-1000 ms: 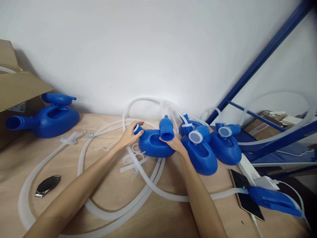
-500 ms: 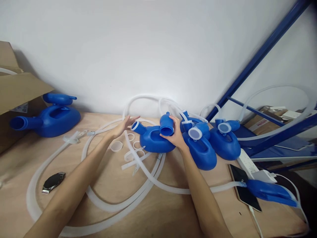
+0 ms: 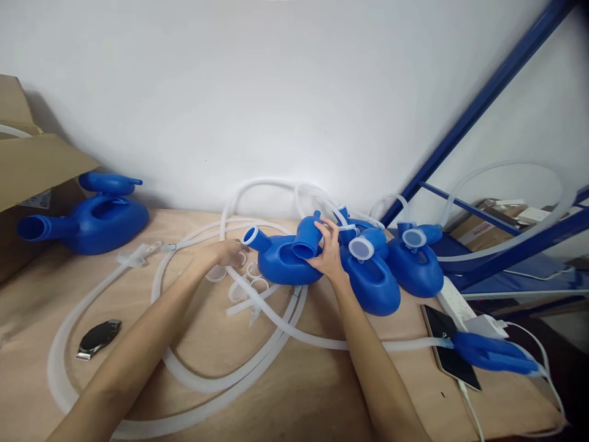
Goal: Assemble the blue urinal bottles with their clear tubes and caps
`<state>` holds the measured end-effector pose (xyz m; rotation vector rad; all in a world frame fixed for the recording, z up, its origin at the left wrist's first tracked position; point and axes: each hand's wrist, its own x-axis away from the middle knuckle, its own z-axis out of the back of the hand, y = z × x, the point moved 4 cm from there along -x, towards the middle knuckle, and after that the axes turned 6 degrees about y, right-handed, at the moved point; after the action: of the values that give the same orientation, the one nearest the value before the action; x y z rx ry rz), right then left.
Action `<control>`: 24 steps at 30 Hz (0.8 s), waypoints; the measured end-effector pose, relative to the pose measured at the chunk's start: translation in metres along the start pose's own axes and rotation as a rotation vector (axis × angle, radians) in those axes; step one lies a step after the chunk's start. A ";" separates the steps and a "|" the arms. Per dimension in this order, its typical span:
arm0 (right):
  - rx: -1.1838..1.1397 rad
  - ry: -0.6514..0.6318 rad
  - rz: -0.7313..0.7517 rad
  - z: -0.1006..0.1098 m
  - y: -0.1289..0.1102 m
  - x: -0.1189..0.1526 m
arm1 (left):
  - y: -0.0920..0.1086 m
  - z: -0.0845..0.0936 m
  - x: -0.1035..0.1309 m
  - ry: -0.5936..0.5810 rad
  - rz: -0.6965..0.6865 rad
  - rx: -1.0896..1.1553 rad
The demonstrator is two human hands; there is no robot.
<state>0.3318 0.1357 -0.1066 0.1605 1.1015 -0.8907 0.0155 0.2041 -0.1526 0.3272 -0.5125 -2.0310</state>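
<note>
My right hand [image 3: 327, 248] holds a blue wide-mouthed connector [image 3: 307, 236], its opening tilted down toward me, above a blue bottle [image 3: 280, 263] with a white-rimmed neck. My left hand [image 3: 230, 253] is left of that neck, over the white rings [image 3: 252, 270] and a translucent hose [image 3: 271, 313]. Its fingers point down and bend together; what they grip, if anything, is too small to make out. Clear plastic clips [image 3: 239, 290] lie just in front of the bottle.
More blue bottles [image 3: 375, 285] stand at the right, another [image 3: 108, 224] by the cardboard box [image 3: 46, 159] at left. Hoses loop over the wooden table [image 3: 294, 399]. A watch [image 3: 99, 339], a phone [image 3: 453, 356], a power strip [image 3: 455, 301] and a blue rack [image 3: 478, 92] are around.
My left hand has dropped from beside the bottle's neck to the rings, its spread fingers now drawn together. My right hand has turned the connector slightly and shifted it a little left.
</note>
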 end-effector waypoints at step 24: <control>-0.102 -0.103 -0.010 0.004 -0.026 -0.015 | 0.065 0.031 0.021 0.244 -0.126 -0.341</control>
<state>0.3140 0.1250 -0.0846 0.0246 1.0501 -0.8404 0.0412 0.1640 -0.0949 0.3993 0.0074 -2.1186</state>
